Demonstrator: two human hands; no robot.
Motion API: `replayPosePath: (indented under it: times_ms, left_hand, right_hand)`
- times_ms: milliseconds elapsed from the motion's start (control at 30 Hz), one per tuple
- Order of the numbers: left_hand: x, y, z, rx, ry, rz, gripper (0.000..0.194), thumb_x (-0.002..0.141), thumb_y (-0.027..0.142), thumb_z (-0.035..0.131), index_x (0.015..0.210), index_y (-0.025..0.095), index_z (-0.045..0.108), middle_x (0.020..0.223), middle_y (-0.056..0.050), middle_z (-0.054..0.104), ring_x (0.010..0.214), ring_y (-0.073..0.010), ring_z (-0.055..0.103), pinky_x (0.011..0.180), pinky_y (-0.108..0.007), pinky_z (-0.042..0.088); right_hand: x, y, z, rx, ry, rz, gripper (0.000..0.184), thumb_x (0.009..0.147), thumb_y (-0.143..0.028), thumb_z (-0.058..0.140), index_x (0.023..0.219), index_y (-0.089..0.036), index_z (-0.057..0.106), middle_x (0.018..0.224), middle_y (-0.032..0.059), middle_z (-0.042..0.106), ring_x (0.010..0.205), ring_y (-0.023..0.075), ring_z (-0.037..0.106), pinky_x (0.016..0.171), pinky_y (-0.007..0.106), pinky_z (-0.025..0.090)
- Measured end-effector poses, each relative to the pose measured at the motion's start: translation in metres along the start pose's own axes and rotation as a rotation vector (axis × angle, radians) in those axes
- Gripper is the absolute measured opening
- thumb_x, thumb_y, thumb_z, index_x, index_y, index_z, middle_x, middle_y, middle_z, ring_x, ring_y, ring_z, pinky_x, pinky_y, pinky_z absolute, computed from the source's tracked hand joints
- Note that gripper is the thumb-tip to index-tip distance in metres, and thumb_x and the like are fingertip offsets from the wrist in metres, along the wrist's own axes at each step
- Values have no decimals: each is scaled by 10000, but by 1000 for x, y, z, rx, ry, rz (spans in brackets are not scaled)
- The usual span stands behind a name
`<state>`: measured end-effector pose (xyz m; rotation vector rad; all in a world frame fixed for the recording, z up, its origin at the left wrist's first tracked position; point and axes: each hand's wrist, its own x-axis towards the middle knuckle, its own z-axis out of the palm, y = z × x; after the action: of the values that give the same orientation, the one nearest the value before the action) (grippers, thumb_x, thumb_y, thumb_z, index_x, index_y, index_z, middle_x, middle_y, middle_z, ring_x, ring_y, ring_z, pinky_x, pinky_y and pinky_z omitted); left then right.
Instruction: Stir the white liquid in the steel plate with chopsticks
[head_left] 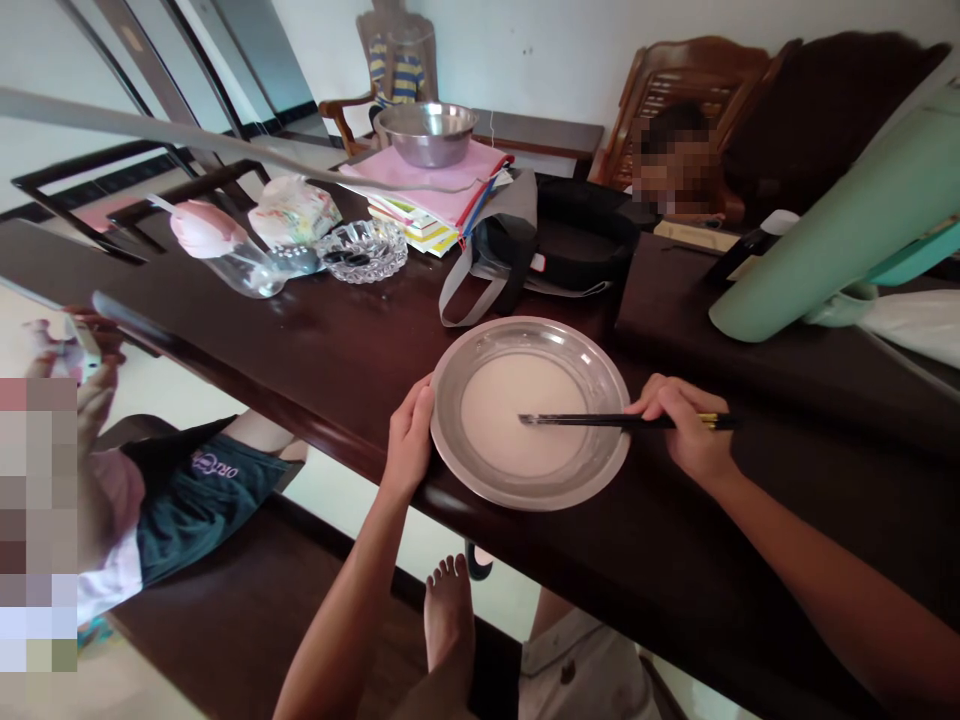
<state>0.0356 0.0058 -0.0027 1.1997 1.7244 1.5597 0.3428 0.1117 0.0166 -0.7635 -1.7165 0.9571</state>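
Observation:
In front of me a wide metal bowl (456, 450) stands near the edge of the dark table, with a pale, milky liquid (517, 385) in it. My left hand (411, 435) grips the bowl's left side, thumb along the rim and fingers partly hidden behind it. Black chopsticks (577, 420) with gold-marked ends are pinched in my right hand (686, 425) at the bowl's right rim. They lie nearly level over the bowl, and their coated tips reach the liquid near its middle.
Behind the bowl are a black and grey bag (577, 235), a glass dish (367, 252), and a stack of books and folders (427, 200) topped by another metal bowl (431, 140). A green roll (832, 220) juts in from the right. A person with a phone (86, 345) sits at left; others sit behind.

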Motion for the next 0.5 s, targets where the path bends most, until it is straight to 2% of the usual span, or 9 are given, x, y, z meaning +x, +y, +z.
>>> replayPosePath:
  times_ms: [100, 233, 300, 400, 500]
  left_hand:
    - [0, 0, 0, 0, 7, 1, 488, 973, 530, 457, 1242, 197, 692, 1265, -82, 701, 1196, -256, 612, 1035, -374, 474]
    - [0, 0, 0, -14, -8, 5, 475, 976, 519, 457, 1247, 207, 690, 1271, -77, 698, 1194, -247, 616, 1051, -367, 461]
    - [0, 0, 0, -16, -9, 2, 475, 975, 522, 460, 1245, 209, 693, 1268, -75, 701, 1193, -248, 617, 1047, -363, 463]
    - [0, 0, 0, -13, 1, -4, 488, 971, 535, 462, 1240, 200, 694, 1263, -79, 703, 1194, -258, 616, 1025, -368, 479]
    - [0, 0, 0, -19, -3, -4, 494, 971, 540, 463, 1246, 199, 691, 1271, -79, 700, 1194, -258, 615, 1033, -372, 474]
  right_hand:
    - [-1, -2, 1, -116, -65, -25, 306, 959, -319, 566, 687, -258, 691, 753, 32, 736, 729, 219, 637, 695, 390, 494]
    - [-2, 0, -1, -75, 73, -39, 342, 966, -311, 550, 647, -259, 660, 701, 22, 703, 663, 207, 625, 644, 381, 474]
    - [-3, -1, 0, -23, 26, -48, 359, 971, -307, 538, 633, -259, 651, 683, 19, 705, 628, 204, 613, 618, 380, 468]
    - [-2, -3, 1, -95, -94, -42, 323, 967, -305, 551, 674, -259, 680, 749, 30, 741, 712, 222, 633, 679, 395, 491]
    - [-2, -3, 0, -117, -3, -19, 317, 964, -305, 560, 674, -252, 677, 747, 28, 727, 727, 215, 639, 694, 384, 488]
